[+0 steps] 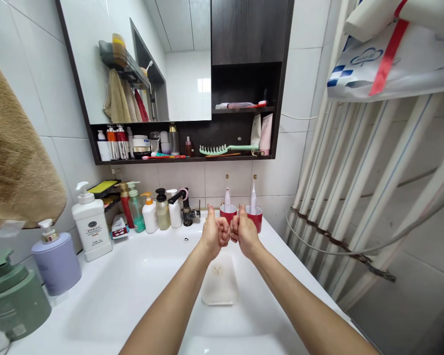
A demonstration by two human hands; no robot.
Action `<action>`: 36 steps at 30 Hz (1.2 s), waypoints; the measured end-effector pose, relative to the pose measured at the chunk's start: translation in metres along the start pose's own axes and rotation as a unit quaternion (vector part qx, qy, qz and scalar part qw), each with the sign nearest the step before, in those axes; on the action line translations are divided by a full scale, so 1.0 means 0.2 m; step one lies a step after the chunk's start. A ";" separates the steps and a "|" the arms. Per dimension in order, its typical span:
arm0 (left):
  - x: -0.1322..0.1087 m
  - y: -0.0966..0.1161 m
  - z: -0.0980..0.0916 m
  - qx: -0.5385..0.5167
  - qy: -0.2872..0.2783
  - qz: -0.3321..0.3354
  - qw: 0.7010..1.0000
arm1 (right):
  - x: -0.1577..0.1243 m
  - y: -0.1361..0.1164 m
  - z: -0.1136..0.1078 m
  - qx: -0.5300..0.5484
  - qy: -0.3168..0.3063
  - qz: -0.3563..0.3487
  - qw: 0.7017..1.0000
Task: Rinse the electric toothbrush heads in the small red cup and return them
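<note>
White and glossy, the sink [111, 291] spreads beneath your outstretched forearms, with the dark cabinet [247, 32] mounted on the tiles above it, a mirror covering its upper left. To your right a row of pale pipes [358, 162] runs down the wall, and a white plastic pack [355, 74] bound with red ribbon sits in front of their upper part. At your far left hangs a tan towel [18, 158]; below it stand a green pump bottle [18, 301], a lavender pump bottle [57, 264] and a taller white pump bottle [92, 227].

Your left hand [213, 231] and right hand [245, 231] are raised over the basin, thumbs pointing up. Your fingers [224, 231] are curled in on both hands — knuckles facing knuckles, so close that you cannot tell from this view whether they touch. Between your forearms, down in the basin, lies a pale rectangular tray [219, 286]. Off to the left of your hands is the black faucet [187, 209].

Just beyond your thumbs, two red cups [227, 212] stand near each other on the sink's back ledge, the right one partly hidden by your right hand. Each holds an upright white electric toothbrush [253, 199] — its small head topmost.
</note>
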State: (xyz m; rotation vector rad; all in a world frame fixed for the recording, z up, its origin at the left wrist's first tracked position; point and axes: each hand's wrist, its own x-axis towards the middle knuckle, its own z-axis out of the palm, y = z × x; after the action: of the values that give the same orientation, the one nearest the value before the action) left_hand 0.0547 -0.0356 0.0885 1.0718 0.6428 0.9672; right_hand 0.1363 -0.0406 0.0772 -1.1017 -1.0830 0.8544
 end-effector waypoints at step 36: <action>0.19 -0.36 -0.26 0.348 0.155 0.125 0.916 | -0.13 0.47 -0.13 -0.493 -0.044 -0.122 0.860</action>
State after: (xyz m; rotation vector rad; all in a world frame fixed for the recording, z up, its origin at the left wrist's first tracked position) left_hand 0.0538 0.0097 0.0035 1.6744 1.1893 1.1774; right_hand 0.1522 -0.0471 -0.0215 -1.7071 -1.7716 0.0820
